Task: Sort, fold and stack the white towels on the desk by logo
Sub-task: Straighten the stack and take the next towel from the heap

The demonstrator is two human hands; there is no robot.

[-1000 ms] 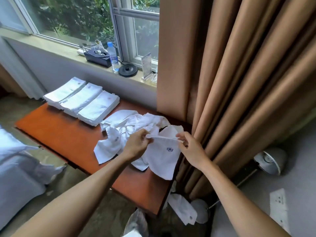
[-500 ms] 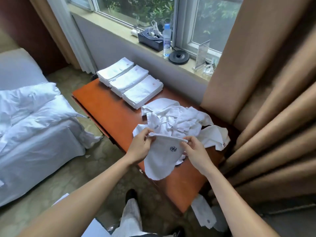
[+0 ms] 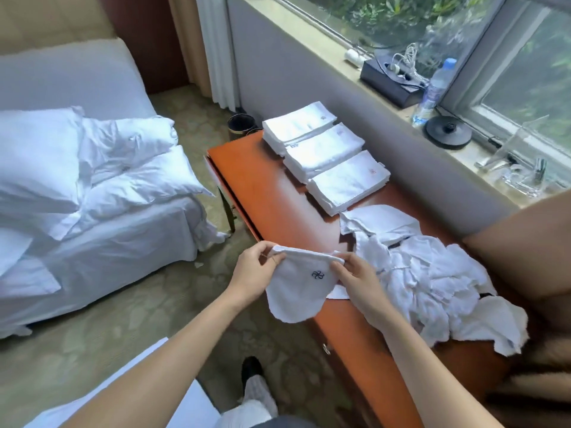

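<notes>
The towel (image 3: 293,299) with the dark logo hangs between both grips, over the near edge of the table (image 3: 272,193). The left grip (image 3: 253,274) and right grip (image 3: 358,282) each pinch its top hem.

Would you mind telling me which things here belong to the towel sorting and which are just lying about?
Belonging to the job: the logo towel, pinched by the left hand and right hand; the loose towel heap; three folded stacks; the desk.
Lying about: water bottle, black box and round black base on the sill; pillows; dark bin.
</notes>
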